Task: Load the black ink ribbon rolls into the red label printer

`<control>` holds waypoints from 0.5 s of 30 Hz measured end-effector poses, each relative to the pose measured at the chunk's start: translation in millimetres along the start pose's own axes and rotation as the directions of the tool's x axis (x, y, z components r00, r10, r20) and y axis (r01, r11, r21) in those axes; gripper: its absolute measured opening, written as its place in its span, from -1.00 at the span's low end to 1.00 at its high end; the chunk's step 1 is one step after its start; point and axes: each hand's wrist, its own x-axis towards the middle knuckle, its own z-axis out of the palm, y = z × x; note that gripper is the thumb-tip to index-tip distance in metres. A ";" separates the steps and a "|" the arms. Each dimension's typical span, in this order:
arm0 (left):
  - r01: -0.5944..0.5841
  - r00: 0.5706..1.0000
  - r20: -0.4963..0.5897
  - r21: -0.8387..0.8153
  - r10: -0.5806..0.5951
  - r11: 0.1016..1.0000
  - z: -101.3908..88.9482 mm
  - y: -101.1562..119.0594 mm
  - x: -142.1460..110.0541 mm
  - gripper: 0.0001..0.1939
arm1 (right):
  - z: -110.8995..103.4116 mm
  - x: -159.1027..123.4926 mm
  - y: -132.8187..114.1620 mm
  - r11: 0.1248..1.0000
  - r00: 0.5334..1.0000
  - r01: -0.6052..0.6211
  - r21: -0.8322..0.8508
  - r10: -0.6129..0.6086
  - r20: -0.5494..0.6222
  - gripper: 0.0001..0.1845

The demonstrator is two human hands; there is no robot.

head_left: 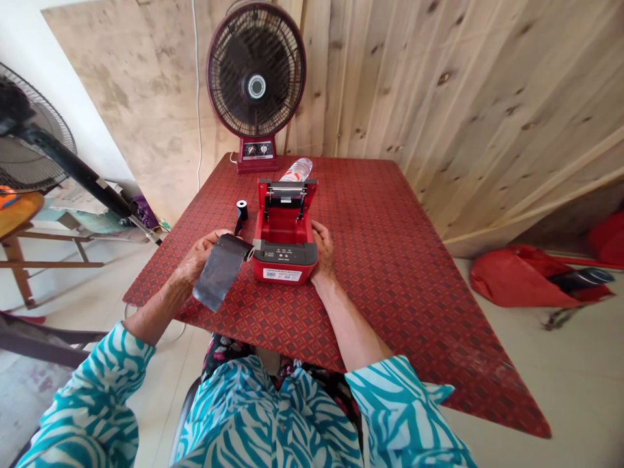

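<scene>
A red label printer (285, 265) stands on the table with its lid (287, 188) raised and its red inside showing. My right hand (323, 252) grips the right side of its body. To the left of the printer, my left hand (207, 250) is closed on a black ribbon (218, 273), whose loose sheet hangs down toward the table's front edge. A white-cored roll end (250, 253) of the ribbon lies against the printer's front left corner. Just behind, a small black roll (242, 208) with a white core stands on the table, and a dark strip runs from it toward my left hand.
A red table fan (256, 88) stands at the back of the patterned red table (380, 260). Behind the printer lies a clear plastic bottle (298, 169). A standing fan's pole (92, 185) leans in at left, beside a wooden stool (22, 208). A red bag (521, 276) rests on the floor at right.
</scene>
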 end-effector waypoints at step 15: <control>-0.014 1.000 0.003 0.011 0.014 1.000 -1.4 -3.6 -4.0 -0.52 | -2.9 2.9 5.8 0.999 0.999 0.027 -0.031 -0.026 0.041 -0.62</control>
